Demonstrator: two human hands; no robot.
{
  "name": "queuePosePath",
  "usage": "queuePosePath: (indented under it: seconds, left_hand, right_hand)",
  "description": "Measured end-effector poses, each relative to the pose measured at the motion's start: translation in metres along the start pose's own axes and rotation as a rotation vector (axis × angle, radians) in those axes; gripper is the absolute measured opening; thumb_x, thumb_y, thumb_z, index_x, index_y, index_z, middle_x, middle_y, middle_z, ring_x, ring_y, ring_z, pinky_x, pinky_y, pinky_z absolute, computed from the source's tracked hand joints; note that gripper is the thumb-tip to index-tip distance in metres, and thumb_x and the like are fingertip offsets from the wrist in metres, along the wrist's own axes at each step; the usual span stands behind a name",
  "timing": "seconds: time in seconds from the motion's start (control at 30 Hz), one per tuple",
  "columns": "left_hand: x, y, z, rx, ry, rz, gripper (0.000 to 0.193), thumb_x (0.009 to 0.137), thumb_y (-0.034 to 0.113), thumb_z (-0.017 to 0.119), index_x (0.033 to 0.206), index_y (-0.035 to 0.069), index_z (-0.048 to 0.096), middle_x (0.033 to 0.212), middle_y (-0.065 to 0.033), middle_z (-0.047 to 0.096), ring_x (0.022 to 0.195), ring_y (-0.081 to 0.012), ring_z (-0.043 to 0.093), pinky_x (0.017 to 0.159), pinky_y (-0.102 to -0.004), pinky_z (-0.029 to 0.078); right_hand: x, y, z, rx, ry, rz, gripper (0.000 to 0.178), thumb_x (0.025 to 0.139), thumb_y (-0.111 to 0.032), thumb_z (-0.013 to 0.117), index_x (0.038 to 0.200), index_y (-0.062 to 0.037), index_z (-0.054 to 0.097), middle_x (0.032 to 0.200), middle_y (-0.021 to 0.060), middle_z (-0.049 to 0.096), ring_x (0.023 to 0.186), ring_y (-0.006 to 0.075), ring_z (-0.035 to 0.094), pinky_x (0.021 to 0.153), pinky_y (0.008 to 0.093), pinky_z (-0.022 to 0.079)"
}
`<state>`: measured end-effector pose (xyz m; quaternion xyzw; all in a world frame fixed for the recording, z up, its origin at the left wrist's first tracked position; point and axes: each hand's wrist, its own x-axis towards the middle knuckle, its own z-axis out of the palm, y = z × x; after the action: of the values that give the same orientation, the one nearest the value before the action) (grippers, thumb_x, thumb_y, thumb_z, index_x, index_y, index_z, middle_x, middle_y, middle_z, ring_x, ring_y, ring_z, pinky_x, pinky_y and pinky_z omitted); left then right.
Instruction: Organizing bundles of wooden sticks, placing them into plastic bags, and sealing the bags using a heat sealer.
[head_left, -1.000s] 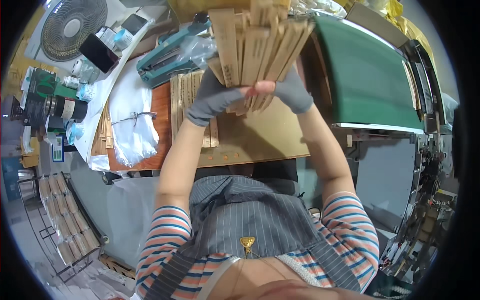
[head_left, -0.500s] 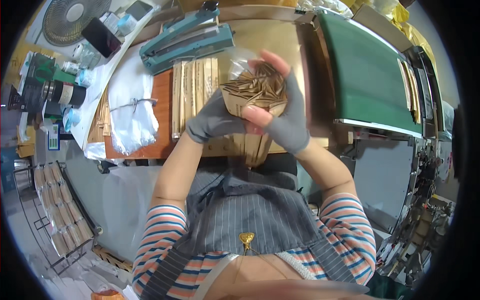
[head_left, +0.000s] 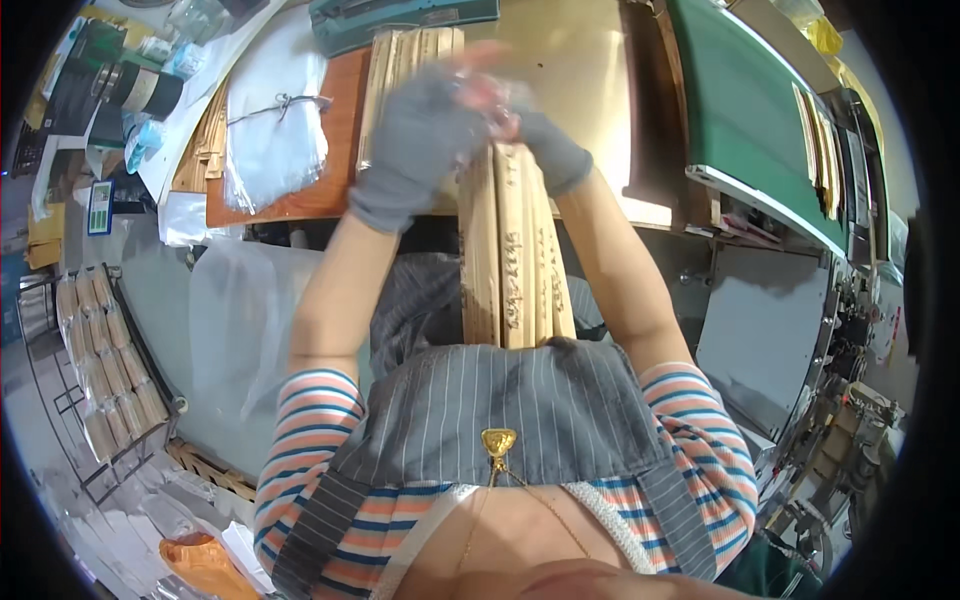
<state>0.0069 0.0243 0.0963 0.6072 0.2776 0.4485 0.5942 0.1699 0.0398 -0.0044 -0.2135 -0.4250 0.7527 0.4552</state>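
Note:
A long bundle of flat tan strips (head_left: pixel 515 250) with dark marks along its side stands between my forearms, its near end against my apron. Both my hands, in grey fingerless gloves, are at its far end. My left hand (head_left: pixel 412 140) is beside the top on the left, its bare fingers smeared by motion. Close against the right side of the top is my right hand (head_left: pixel 552 150), its fingers blurred and partly hidden. Whether either hand grips the bundle cannot be made out. Behind my left hand, more tan bundles (head_left: pixel 378 95) lie side by side on the table.
A tied stack of clear plastic bags (head_left: pixel 275 140) lies on the table's red-brown part (head_left: pixel 335 150). Behind is the teal base of a device (head_left: pixel 400 22). A green board (head_left: pixel 740 120) with a pale edge stands right, a rack of wrapped packs (head_left: pixel 110 365) lower left.
The bundle has tipped from showing its folded end to showing its long side. Both hands have moved farther from my body, and the view has shifted so the table sits higher.

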Motion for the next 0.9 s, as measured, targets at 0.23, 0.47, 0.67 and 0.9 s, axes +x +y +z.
queuePosePath:
  seconds: [0.23, 0.47, 0.67, 0.9]
  left_hand:
    - [-0.064, -0.036, -0.005, 0.611, 0.362, 0.228, 0.024, 0.08, 0.026, 0.066, 0.071, 0.007, 0.055, 0.065, -0.0079, 0.055, 0.053, -0.0249, 0.053, 0.045, -0.033, 0.039]
    - [-0.149, -0.048, 0.016, 0.672, -0.246, 0.22, 0.039, 0.076, 0.03, 0.069, 0.054, 0.007, 0.045, 0.05, -0.0084, 0.042, 0.046, -0.0249, 0.045, 0.045, -0.0347, 0.035]
    - [-0.005, 0.01, 0.011, 0.566, -0.143, 0.063, 0.015, 0.077, 0.013, 0.06, 0.086, 0.003, 0.053, 0.062, 0.0031, 0.047, 0.056, -0.0068, 0.043, 0.05, -0.0236, 0.036]
    - [0.082, 0.049, -0.019, 0.809, -0.267, -0.527, 0.016, 0.084, 0.01, 0.051, 0.093, 0.0, 0.059, 0.063, -0.0021, 0.057, 0.048, -0.005, 0.05, 0.043, -0.0184, 0.038]
  right_hand:
    - [-0.051, -0.025, 0.085, 0.09, 0.261, 0.006, 0.071, 0.083, -0.055, 0.055, 0.129, -0.0023, 0.04, 0.115, 0.0117, 0.055, 0.099, 0.018, 0.058, 0.083, 0.0316, 0.049]
    - [-0.197, 0.072, 0.07, -0.713, 0.442, 0.271, 0.05, 0.088, -0.042, 0.054, 0.119, -0.0032, 0.053, 0.106, 0.0125, 0.061, 0.097, 0.0253, 0.058, 0.084, 0.0351, 0.046]
    - [-0.088, -0.066, 0.088, -1.594, 0.707, -0.565, 0.009, 0.078, -0.008, 0.062, 0.086, -0.0056, 0.057, 0.058, 0.0109, 0.054, 0.054, 0.0221, 0.058, 0.052, 0.0302, 0.044]
    - [-0.035, -0.182, 0.064, -1.825, 0.665, -0.133, 0.017, 0.075, -0.017, 0.055, 0.079, -0.003, 0.063, 0.077, 0.0197, 0.063, 0.069, 0.0362, 0.06, 0.066, 0.0401, 0.048]
